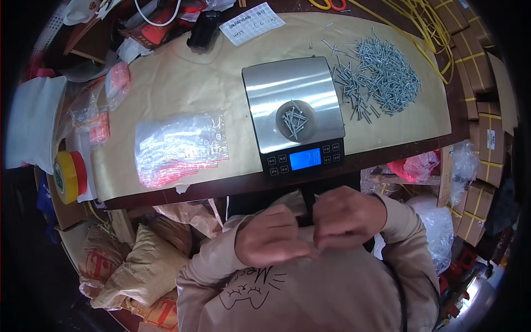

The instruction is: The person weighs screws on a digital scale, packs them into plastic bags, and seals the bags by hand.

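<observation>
My left hand [271, 235] and my right hand [348, 217] are close together in front of my chest, just below the table edge. Both have curled fingers and are slightly smeared by motion. A greyish flap [294, 202] shows beside them; whether it is held, I cannot tell. Beyond the hands stands a digital scale [257, 105] with a steel top and a lit blue display [305, 159]. On it, a small round dish [281, 124] contains several screws [296, 120]. A large pile of silver screws [387, 74] lies right of the scale.
Clear zip bags with red edges [180, 146] lie stacked left of the scale. A labelled white sheet [251, 23], a black object [203, 30] and orange-handled scissors [332, 4] are at the back. Tape rolls [66, 176] stand left; cardboard boxes [489, 141] line the right.
</observation>
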Demonstrator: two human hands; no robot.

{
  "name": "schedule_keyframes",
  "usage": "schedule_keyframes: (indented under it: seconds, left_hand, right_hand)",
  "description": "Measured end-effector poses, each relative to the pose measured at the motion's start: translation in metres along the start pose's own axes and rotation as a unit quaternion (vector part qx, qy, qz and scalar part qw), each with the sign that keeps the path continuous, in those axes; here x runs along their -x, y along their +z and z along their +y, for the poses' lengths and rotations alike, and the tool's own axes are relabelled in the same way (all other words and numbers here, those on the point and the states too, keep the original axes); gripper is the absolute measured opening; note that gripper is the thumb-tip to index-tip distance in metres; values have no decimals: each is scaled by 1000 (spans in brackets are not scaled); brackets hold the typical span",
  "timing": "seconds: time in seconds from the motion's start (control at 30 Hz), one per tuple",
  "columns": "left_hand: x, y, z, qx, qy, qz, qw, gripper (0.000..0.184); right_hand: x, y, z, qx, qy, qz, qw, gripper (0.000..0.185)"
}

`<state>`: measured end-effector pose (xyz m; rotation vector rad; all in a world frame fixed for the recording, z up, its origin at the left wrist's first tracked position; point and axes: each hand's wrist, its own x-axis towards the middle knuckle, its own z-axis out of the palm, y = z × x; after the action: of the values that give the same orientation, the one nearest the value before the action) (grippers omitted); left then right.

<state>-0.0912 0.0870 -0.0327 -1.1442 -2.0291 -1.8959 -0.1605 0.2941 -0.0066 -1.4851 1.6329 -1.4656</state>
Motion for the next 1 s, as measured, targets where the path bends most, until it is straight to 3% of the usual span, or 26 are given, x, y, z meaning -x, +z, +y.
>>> schedule_keyframes:
  seconds: [0.1,0.2,0.27,0.3,0.4,0.43,0.5,0.57,0.7,0.73,0.83,0.87,0.97,1.0]
  left_hand:
    - [-2,5,4,-20,-12,-42,999,26]
    - [3,-4,13,-58,-43,4,997,24]
    - [7,-8,12,-77,-4,-2,997,22]
    - [9,-10,11,-87,14,-5,996,21]
    - [-7,-26,23,-164,-86,-80,979,18]
    - [-5,-24,23,-160,-116,-78,977,17]
    - [-1,-20,23,-152,-175,-73,970,15]
    - [-2,-21,19,-149,-159,-60,974,14]
    - [16,-17,8,-144,-211,14,967,17]
    - [14,-15,3,-160,-189,56,967,19]
    - [6,-13,0,-135,-275,80,948,17]
    - [2,-10,-6,-149,-251,91,952,15]
    - [0,1,-15,-197,-203,115,952,19]
    - [-1,5,-15,-184,-206,119,954,16]
  right_hand:
    - [7,-4,-1,-2,-21,22,1000,13]
    - [11,-12,4,-26,7,56,998,13]
    - [11,-16,9,-23,35,38,998,11]
    - [12,-23,12,22,73,84,994,9]
    - [3,-51,16,197,246,199,928,11]
    - [1,-61,23,178,270,210,923,13]
    - [-6,-66,37,255,260,205,909,32]
    - [-14,-54,54,361,211,204,885,50]
    - [-18,-34,80,437,184,164,865,73]
    - [-18,-33,80,434,174,162,869,71]
    - [-21,-40,61,131,221,189,948,68]
    - [-24,-41,51,62,192,201,959,63]
    - [-36,-52,21,150,86,77,982,56]
    - [-37,-47,16,143,103,76,981,52]
